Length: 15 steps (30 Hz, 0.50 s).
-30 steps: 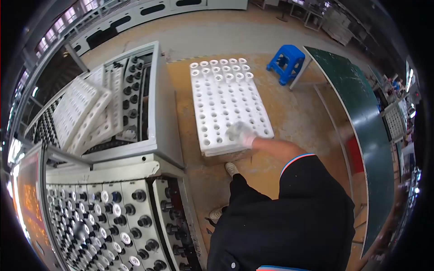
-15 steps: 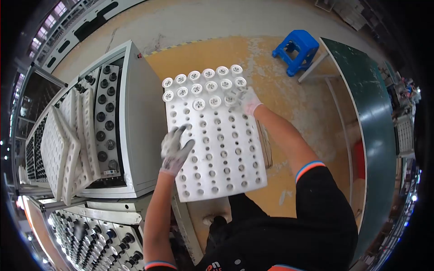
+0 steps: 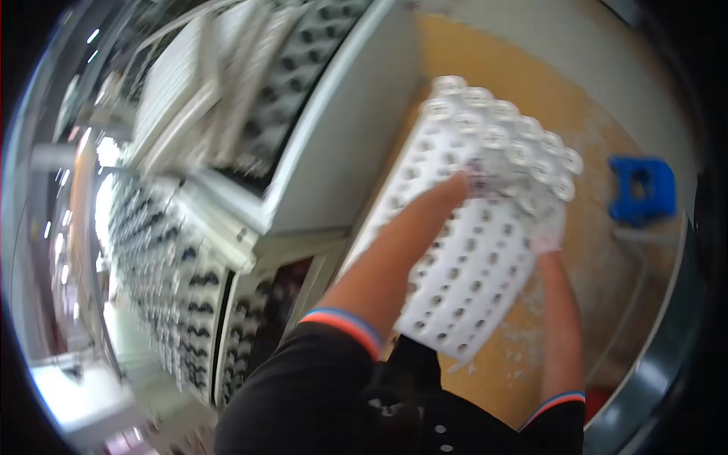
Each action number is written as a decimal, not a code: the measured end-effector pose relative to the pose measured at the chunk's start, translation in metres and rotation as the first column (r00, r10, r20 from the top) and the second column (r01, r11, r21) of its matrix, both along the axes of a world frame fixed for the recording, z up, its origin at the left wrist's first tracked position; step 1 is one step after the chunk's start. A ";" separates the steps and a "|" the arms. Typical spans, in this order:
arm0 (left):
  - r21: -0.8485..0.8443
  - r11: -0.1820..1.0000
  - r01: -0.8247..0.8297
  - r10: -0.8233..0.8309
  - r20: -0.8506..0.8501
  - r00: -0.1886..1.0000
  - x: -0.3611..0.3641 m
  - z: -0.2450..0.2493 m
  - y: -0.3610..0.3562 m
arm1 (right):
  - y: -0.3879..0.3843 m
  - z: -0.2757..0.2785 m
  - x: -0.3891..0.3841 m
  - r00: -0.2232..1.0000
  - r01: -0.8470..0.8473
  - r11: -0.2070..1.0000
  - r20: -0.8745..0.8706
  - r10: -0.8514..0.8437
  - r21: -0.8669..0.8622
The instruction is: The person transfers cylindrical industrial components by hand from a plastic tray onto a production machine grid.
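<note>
A white foam tray point(image 3: 464, 277) full of round holes lies before me at a slant. Rows of round white lamps point(image 3: 497, 136) stand in the holes of its far end. Over the tray reaches my left hand point(image 3: 482, 179), gloved, at the near edge of the lamps; blur hides its fingers. My right hand point(image 3: 546, 227), also gloved, is at the tray's right side, close to the nearest lamps. Its fingers are smeared too, so I cannot make out whether either hand grips a lamp.
A grey cabinet point(image 3: 345, 114) rises left of the tray, with more foam trays point(image 3: 178, 83) leaning on its socket panel. Below it is a rack with many black sockets point(image 3: 163, 265). A blue stool point(image 3: 643, 189) stands right, near a green table point(image 3: 644, 334).
The view has swung left and tilted, so the tray appears farther right and slanted. My left hand has moved from the tray's left part to the lamps; my right stays near them.
</note>
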<state>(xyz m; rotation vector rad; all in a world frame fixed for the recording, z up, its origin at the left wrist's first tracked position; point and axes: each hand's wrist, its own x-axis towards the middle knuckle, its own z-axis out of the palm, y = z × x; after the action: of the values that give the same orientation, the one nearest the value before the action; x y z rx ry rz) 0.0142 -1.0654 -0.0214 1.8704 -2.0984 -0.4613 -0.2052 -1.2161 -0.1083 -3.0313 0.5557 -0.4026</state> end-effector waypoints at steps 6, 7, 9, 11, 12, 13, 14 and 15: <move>-0.059 0.974 -0.221 0.203 -0.223 0.953 -0.018 0.045 0.045 | -0.020 -0.017 -0.008 1.000 -0.004 0.989 -0.016 0.007 0.147; -0.045 0.952 -0.303 0.272 -0.327 0.905 -0.023 0.065 0.066 | -0.031 -0.024 -0.008 0.998 -0.056 0.986 0.024 0.053 0.157; -0.020 0.850 -0.526 0.431 -0.547 0.717 -0.040 0.089 0.123 | -0.017 0.004 0.005 0.997 -0.070 0.982 -0.026 0.076 0.175; -0.171 0.612 -0.772 0.489 -0.685 0.540 -0.057 0.060 0.192 | -0.002 0.037 0.018 0.979 -0.018 0.992 -0.199 0.043 0.126; 0.169 0.527 -0.833 0.539 -0.824 0.174 -0.060 0.076 0.238 | -0.004 0.038 0.022 0.959 -0.002 0.998 -0.281 0.021 0.068; 0.493 0.448 -0.746 0.530 -0.818 -0.223 -0.070 0.094 0.289 | 0.004 0.048 0.029 0.919 0.044 0.999 -0.393 -0.032 0.021; 0.388 0.248 -0.888 0.376 -0.883 -0.281 -0.082 0.086 0.336 | 0.013 0.061 0.037 0.867 0.089 0.995 -0.489 -0.097 -0.039; 0.206 0.013 -0.978 0.389 -0.902 -0.185 -0.099 0.083 0.389 | 0.017 0.068 0.045 0.817 0.115 0.989 -0.558 -0.147 -0.092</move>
<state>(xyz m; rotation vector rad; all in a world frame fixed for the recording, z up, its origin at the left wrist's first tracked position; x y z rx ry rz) -0.0845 -0.6764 0.0614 1.5254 0.0401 -0.1195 -0.1607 -1.1990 -0.0402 -3.1473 0.7873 0.5201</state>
